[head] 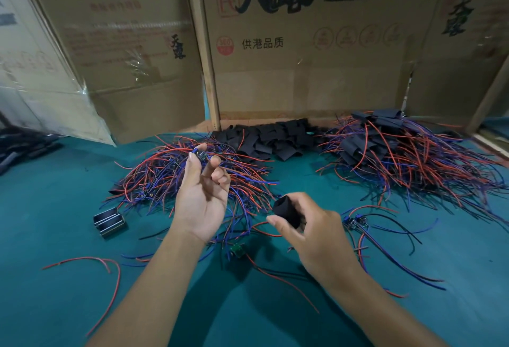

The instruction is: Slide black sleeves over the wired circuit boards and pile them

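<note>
Black sleeve (286,213) is sitting gripped in right hand (316,239) w/ fingers curled round it, while left hand (202,195) is pinching a wired circuit board (201,155) betw. thumb & fingertips.

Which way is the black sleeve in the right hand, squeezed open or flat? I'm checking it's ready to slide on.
Open: the black sleeve in the right hand shows a rounded mouth, pinched between thumb and fingers.
</note>
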